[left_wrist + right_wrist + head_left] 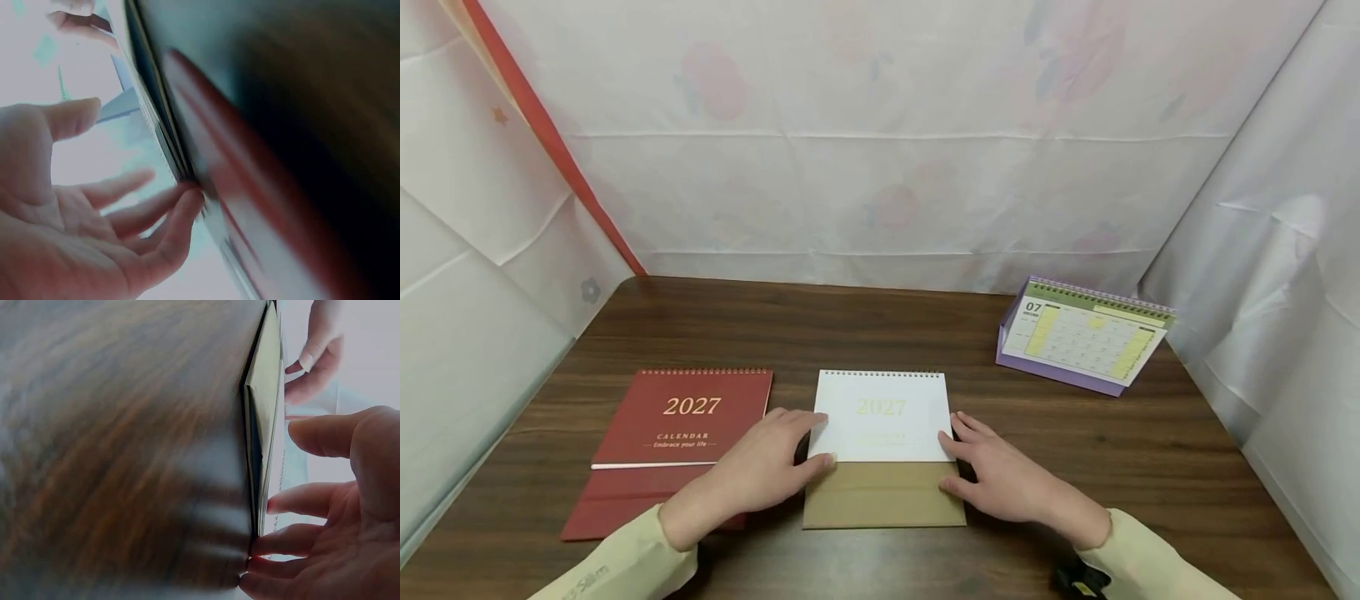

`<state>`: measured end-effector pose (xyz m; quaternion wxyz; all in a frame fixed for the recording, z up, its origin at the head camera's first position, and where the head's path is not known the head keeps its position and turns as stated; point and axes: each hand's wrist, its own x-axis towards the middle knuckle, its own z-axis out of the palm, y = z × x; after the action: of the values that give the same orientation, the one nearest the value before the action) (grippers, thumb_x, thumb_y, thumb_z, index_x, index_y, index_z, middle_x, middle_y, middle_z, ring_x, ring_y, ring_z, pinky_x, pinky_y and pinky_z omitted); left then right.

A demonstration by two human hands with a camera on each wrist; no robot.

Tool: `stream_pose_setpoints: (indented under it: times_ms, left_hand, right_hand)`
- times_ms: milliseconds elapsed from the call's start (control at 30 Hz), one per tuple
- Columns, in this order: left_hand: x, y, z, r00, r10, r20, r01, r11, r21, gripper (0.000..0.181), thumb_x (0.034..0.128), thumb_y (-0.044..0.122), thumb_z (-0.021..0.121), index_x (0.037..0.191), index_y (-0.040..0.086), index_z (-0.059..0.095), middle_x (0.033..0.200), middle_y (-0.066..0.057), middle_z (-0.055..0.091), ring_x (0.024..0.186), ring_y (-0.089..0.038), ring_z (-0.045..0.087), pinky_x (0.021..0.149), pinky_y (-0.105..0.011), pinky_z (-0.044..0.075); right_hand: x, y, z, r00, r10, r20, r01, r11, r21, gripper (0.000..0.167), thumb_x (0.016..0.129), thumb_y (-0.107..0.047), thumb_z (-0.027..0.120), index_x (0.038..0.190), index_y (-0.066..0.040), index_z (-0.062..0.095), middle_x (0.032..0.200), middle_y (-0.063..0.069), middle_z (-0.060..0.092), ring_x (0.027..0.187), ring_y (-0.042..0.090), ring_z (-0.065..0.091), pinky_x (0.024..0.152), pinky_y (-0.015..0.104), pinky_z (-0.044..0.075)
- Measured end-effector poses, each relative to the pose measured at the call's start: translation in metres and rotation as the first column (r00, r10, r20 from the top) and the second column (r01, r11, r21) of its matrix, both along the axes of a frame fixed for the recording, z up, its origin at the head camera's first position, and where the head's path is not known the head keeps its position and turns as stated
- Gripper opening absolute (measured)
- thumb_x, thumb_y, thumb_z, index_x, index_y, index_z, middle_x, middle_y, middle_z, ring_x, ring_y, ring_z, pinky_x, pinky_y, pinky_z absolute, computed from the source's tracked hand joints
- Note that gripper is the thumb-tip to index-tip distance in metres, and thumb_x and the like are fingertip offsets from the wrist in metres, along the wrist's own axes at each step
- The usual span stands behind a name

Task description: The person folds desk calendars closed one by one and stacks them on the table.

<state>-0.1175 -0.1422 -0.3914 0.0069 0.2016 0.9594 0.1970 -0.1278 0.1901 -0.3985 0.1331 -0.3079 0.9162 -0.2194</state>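
A white 2027 desk calendar [881, 417] with a tan base flap [883, 496] lies folded flat on the table, its wire binding at the far edge. At its left side is my left hand [763, 462], thumb and forefinger spread over the edge. My right hand [1000, 473] flanks the right side, with its fingertips touching the edge. In the left wrist view, lower fingers of the left hand [81, 231] meet the calendar's side while the thumb stands apart. The right wrist view shows fingers of the right hand [350, 525] against the layered edge.
A red 2027 calendar [681, 417] lies flat to the left, partly behind my left forearm. Toward the back right, a purple-based calendar [1082, 333] stands propped up, showing page 07. The wooden table [820, 325] ends at a white curtain [895, 167] behind.
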Motion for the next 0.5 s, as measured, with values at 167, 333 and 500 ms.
stream_pose_setpoints:
  times_ms: [167, 333, 500]
  left_hand:
    - [-0.009, -0.001, 0.003, 0.982, 0.111, 0.154, -0.141, 0.969, 0.201, 0.06, 0.0942, 0.036, 0.069, 0.141, 0.002, 0.053, 0.121, -0.011, 0.066, 0.109, -0.025, 0.061, 0.091, -0.046, 0.049]
    - [-0.021, -0.005, -0.001, 0.925, 0.158, 0.345, -0.284, 0.892, 0.351, 0.064, 0.097, 0.028, 0.066, 0.148, -0.003, 0.042, 0.114, -0.006, 0.064, 0.106, -0.021, 0.059, 0.083, -0.036, 0.049]
    - [-0.028, -0.004, -0.006, 0.88, 0.15, 0.45, -0.363, 0.823, 0.437, 0.056, 0.0985, 0.019, 0.063, 0.143, -0.009, 0.044, 0.113, -0.008, 0.06, 0.108, -0.025, 0.054, 0.084, -0.036, 0.047]
  right_hand:
    - [0.0, 0.0, -0.001, 1.0, 0.0, 0.005, 0.0, 1.0, -0.002, 0.062, 0.098, -0.034, 0.064, 0.145, 0.003, 0.047, 0.156, 0.027, 0.027, 0.148, 0.038, 0.018, 0.112, 0.054, 0.03]
    - [-0.001, 0.0, -0.003, 1.0, 0.004, 0.003, -0.004, 1.0, -0.003, 0.062, 0.098, -0.034, 0.064, 0.145, 0.002, 0.047, 0.156, 0.027, 0.027, 0.148, 0.038, 0.018, 0.112, 0.054, 0.03]
    - [0.0, 0.001, -0.003, 1.0, -0.005, 0.0, 0.005, 1.0, -0.009, 0.062, 0.098, -0.035, 0.064, 0.145, 0.003, 0.047, 0.156, 0.027, 0.027, 0.148, 0.038, 0.018, 0.112, 0.054, 0.029]
